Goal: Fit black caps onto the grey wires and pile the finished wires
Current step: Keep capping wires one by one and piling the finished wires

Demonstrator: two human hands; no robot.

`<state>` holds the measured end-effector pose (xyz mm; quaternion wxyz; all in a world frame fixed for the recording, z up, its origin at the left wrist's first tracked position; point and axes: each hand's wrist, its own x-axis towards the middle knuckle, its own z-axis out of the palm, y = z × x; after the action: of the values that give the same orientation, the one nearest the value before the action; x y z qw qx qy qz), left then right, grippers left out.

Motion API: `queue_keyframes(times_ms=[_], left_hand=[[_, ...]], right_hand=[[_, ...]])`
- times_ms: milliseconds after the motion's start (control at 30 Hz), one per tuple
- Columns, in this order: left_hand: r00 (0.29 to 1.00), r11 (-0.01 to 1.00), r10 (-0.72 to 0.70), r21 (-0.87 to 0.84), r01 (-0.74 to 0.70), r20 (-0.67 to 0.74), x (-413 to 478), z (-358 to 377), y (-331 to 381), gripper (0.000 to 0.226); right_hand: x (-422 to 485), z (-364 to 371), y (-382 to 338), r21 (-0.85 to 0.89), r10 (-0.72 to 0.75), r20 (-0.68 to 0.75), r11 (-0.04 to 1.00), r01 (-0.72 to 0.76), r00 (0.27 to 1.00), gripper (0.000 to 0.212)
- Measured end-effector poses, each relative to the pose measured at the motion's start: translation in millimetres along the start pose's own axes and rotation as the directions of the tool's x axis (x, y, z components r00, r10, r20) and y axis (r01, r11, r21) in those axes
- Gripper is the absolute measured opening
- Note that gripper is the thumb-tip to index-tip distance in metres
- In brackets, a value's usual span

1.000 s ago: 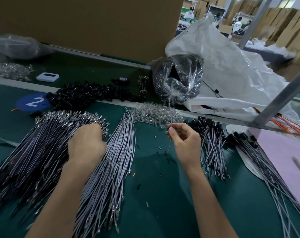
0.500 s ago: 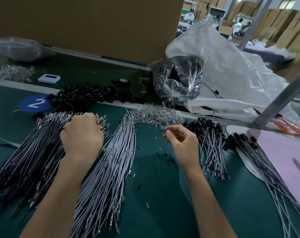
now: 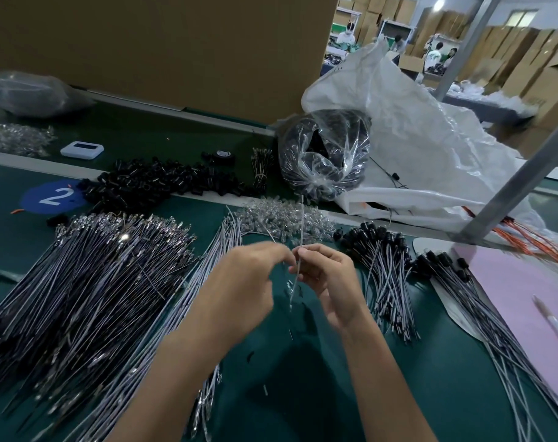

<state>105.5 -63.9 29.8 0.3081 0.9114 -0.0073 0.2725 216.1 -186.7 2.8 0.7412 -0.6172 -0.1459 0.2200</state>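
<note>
- Grey wire (image 3: 301,224) is upright at mid-table, pinched between my right hand's (image 3: 328,279) thumb and forefinger, top end poking above the knuckles, bottom end hanging below the palm.
- My left hand (image 3: 239,288) is right against it, fingers curled and bunched at the same spot. The tips are blurred, so I can't tell if they hold a cap or anything else.
- Whether this wire has a cap on is too smeared to make out.
- Just right of my right hand: capped wires (image 3: 383,260) in a pile, black heads pointing away from me. A second fan of them (image 3: 462,282) runs off the bottom edge.
- To my left, the big heap of bare wires (image 3: 96,275), cut off by the frame, and a slimmer bundle (image 3: 204,275) passing under my left forearm.
- Loose black caps (image 3: 150,183) are heaped further back, with clear plastic bits (image 3: 277,218) just behind the wire.
- All of it lies on a green mat (image 3: 303,378) speckled with scraps. There's a blue "2" sticker (image 3: 53,196) far left and a pink sheet (image 3: 526,298) far right.
- Behind: a knotted bag of black parts (image 3: 325,154), a white sack (image 3: 415,138), a cardboard wall (image 3: 175,43) and a grey post (image 3: 520,186) slanting across orange wires (image 3: 532,237).
- Far back, stacked boxes and small, blurred people.
</note>
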Motion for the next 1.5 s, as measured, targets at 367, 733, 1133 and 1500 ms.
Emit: queue_keyframes(times_ms=[367,733,1133,1500], left_hand=[[0.986,0.999,0.000,0.047,-0.008,0.168,-5.6,35.0,2.4,0.049],[0.950,0.996,-0.073,0.061,0.057,0.303,18.7,27.6,15.5,0.034],[0.970,0.986,0.050,-0.165,-0.011,0.238,39.6,24.6,7.4,0.020],[0.852,0.804,-0.494,0.464,0.372,0.172,141.2,16.7,-143.8,0.050]], right_hand=[[1.0,0.1,-1.6,0.007,0.074,0.032,0.997,-0.074,0.997,0.026],[4.8,-2.5,4.5,0.136,-0.019,-0.038,0.990,0.024,0.999,0.008],[5.6,-7.7,0.8,0.240,-0.032,-0.185,0.968,0.076,0.982,0.011],[3.4,-1.2,12.1,-0.236,-0.320,-0.338,0.939,0.250,0.885,0.015]])
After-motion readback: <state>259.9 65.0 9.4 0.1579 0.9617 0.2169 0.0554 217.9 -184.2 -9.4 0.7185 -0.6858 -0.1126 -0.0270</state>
